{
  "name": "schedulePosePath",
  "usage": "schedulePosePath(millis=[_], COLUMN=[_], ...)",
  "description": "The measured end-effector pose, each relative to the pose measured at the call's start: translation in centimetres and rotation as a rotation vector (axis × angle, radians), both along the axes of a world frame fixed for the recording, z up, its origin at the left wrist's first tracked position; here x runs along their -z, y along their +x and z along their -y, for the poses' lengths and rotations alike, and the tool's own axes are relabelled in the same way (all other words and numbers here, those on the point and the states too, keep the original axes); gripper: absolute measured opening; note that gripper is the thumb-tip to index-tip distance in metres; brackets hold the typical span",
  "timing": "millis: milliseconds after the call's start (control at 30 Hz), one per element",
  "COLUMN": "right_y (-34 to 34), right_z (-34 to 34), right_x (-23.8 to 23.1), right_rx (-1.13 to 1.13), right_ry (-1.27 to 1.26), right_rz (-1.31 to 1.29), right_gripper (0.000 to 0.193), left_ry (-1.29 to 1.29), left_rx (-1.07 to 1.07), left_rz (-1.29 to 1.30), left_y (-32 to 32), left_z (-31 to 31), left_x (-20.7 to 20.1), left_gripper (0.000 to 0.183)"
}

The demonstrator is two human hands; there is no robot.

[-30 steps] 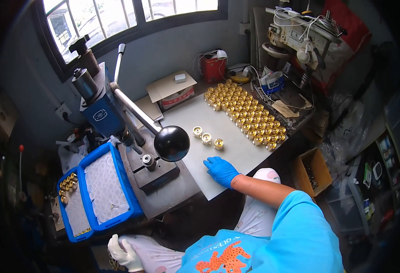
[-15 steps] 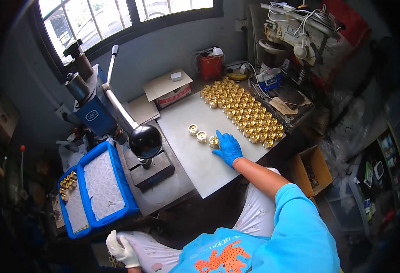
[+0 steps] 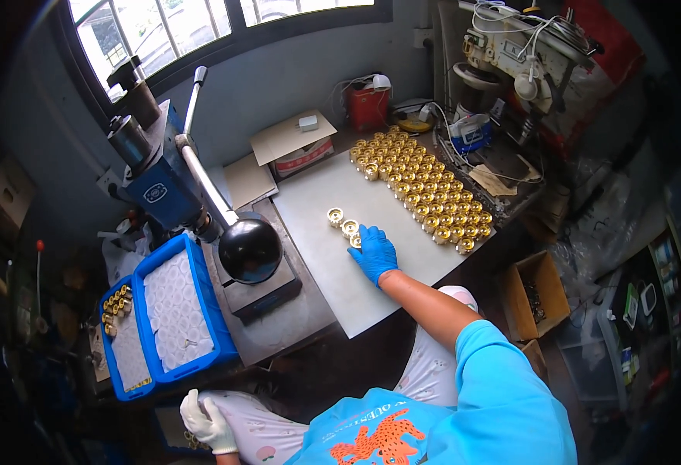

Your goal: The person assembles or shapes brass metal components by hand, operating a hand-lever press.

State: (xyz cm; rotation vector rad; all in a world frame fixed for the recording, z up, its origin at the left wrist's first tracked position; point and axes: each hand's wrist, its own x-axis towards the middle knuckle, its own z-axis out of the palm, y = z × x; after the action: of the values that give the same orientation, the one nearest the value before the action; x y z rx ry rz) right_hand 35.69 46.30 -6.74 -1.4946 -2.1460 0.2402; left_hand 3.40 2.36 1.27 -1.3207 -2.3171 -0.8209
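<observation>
My right hand [image 3: 374, 255], in a blue glove, has its fingers around a round brass fitting [image 3: 355, 242] on the pale board [image 3: 309, 203]. Two similar fittings stand just beyond it in a slanting line: a middle brass fitting [image 3: 350, 227] close by and a far brass fitting [image 3: 335, 216]. My left hand [image 3: 208, 422], white-gloved, rests beside my left thigh with loosely bent fingers apart and nothing visible in it. Many more brass fittings [image 3: 431, 192] stand in tight rows along the board's right side.
A blue lever press [image 3: 154, 182] with a black ball handle [image 3: 250, 248] stands left of the board. Beyond it are blue trays [image 3: 215, 329] with white liners, and several fittings [image 3: 116, 304]. A cardboard box [image 3: 538, 291] sits low at right; another machine [image 3: 503, 46] is at back right.
My right hand has slid leftward over the board, bringing its brass fitting up close to the middle one. My left hand stays by my thigh. The whole view has shifted slightly.
</observation>
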Motion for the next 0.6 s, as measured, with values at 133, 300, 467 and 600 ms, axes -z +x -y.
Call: schedulePosePath(millis=[133,300,467,600], right_y=[-0.3,-0.3,-1.2,-1.0], right_z=[-0.3,-0.8,-0.9,-1.6], right_x=[0.1,0.3,0.0,0.6], right_rx=[0.031,0.039,0.026,-0.055], right_ry=[0.019,0.092,0.083,0.112], right_rz=[0.029,0.065,0.021,-0.015], right_gripper=[0.058,0.057,0.058,0.058], left_ry=[0.008,0.006,0.017,0.014], left_rx=[-0.002,-0.027,-0.033,-0.024], left_rz=[0.029,0.055,0.068,0.052], left_y=[-0.1,-0.4,-0.8,-0.8], left_z=[0.1,0.5,0.8,0.6], left_x=[-0.1,-0.1,0.2,0.1], left_gripper=[0.035,0.035,0.035,0.035])
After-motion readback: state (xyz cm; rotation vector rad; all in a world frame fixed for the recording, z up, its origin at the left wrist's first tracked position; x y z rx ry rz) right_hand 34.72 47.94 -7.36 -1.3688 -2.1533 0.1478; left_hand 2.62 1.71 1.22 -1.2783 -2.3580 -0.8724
